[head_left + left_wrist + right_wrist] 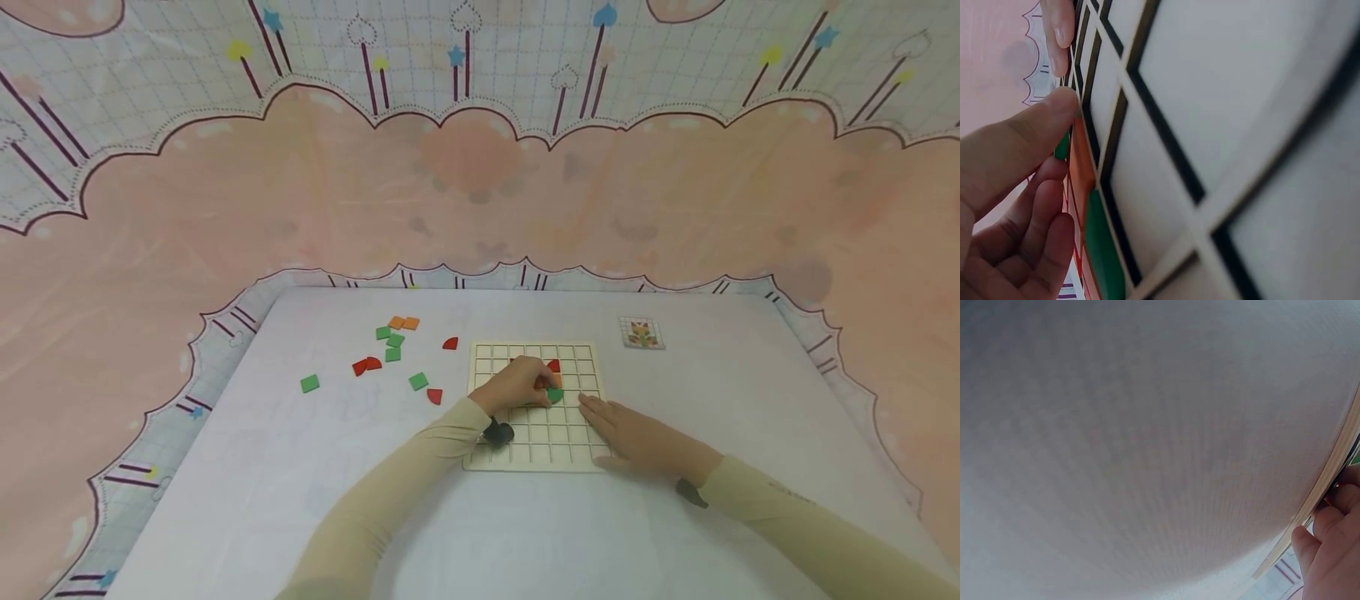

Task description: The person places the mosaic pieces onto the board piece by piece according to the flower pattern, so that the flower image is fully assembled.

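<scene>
A pale wooden grid board [532, 457] lies on the table. Over its middle, my left hand [517, 383] pinches a green tile [555, 395] with a rounded edge between thumb and fingertips. The left wrist view shows the thumb [1041, 128] against the green tile [1061, 147], close to the grid. An orange tile [557, 381] and a red tile [554, 366] sit in cells just beyond; the left hand covers others partly. My right hand [641, 433] rests with straight fingers on the board's right edge; in the right wrist view its fingers [1329, 522] touch the wooden rim.
Left of the board lie loose green tiles [418, 381], orange tiles [410, 323] and red quarter-round tiles [434, 397]. A small card with a flower pattern [642, 332] lies at the back right. A patterned cloth [480, 200] hangs behind the white table [247, 467].
</scene>
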The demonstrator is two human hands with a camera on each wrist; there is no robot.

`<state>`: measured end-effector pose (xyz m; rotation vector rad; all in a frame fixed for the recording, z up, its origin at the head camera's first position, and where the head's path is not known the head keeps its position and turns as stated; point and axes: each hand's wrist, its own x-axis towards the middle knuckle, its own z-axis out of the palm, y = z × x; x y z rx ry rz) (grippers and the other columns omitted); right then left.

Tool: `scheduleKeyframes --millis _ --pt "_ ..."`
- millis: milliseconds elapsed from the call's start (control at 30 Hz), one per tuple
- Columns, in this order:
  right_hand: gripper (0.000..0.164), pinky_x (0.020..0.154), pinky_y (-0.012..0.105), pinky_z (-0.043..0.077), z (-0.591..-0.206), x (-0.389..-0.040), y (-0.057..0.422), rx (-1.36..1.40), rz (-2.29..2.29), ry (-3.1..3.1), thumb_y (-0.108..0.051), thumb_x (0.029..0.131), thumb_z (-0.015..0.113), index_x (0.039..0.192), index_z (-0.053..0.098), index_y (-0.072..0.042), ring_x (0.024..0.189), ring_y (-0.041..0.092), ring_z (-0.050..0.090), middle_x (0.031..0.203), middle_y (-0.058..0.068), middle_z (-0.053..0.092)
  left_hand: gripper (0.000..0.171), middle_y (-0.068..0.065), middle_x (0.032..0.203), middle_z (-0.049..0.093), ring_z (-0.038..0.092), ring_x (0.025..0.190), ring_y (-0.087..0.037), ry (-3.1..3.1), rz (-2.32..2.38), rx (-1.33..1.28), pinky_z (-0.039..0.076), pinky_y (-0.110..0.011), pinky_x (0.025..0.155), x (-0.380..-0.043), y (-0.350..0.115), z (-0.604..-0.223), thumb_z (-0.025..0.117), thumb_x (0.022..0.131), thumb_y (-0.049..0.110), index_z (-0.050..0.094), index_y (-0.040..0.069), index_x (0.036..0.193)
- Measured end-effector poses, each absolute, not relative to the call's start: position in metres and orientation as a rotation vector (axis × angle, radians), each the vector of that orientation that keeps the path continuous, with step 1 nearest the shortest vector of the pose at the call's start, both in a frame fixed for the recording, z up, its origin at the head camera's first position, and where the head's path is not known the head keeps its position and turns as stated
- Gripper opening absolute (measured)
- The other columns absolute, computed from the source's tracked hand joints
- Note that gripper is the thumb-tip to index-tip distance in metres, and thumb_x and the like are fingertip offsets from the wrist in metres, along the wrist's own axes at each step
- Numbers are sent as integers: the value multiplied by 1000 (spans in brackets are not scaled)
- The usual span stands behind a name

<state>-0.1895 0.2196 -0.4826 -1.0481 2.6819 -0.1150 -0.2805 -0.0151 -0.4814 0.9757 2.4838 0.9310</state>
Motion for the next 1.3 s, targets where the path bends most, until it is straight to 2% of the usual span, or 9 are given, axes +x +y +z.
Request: scheduleKeyframes --millis 233,733,1000,1167,1300 --pt "75 115 43 24 -483 -190 220 -1076 -105 2681 -49 95 44 149 19 -4 145 28 19 158 11 15 22 1 81 63 49 69 -5 2525 894 990 42 -14 62 -279 -15 -484 79 75 16 72 7 93" --pt "74 115 42 24 -481 -190 222 -1090 -97 2685 -47 96 45 149 19 -3 145 27 20 158 11 16 18 1 86 67 54 75 -6 2493 951 923 46 -16 69 -280 -25 -482 76 78 15 72 8 94" --pt "74 116 43 23 -483 -191 222 -1079 -92 2683 -49 96 44 150 18 -5 145 27 19 158 10 14 22 2 91 68 57 80 -6 2468 984 854 48 -17 74 -285 -47 -475 78 76 17 72 12 96" --pt "74 116 42 23 -479 -190 220 -1060 -94 2682 -49 95 45 150 20 -5 145 26 19 158 9 16 27 -6 94 69 58 80 -8 2409 1055 899 49 -18 75 -288 -66 -469 78 75 13 71 6 101" --pt "76 116 42 23 -478 -189 218 -1025 -89 2677 -51 94 45 150 19 -7 145 25 18 158 8 15 29 -5 97 69 57 81 -8 2420 1056 881 49 -19 77 -289 -81 -469 77 77 16 71 6 103"
